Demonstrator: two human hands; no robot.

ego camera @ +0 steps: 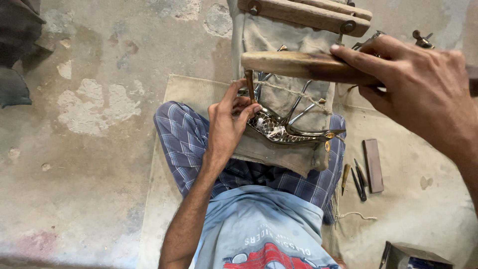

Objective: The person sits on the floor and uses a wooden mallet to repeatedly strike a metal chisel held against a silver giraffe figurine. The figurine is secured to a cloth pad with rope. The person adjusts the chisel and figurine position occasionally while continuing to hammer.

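On a worn concrete floor (pixel 84 164), the left hand (pixel 226 127) clamps its fingers (pixel 238 94) on a punch (pixel 249 85) upon the metal piece (pixel 289 132), while the right hand (pixel 418 84) grips a wooden mallet (pixel 294 65) just above.

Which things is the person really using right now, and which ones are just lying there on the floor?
In use:
left hand pinching a thin punch
right hand gripping a wooden mallet
shiny metal piece on the cloth-covered block

Lying about:
flat brown stone
small hand tools
dark box
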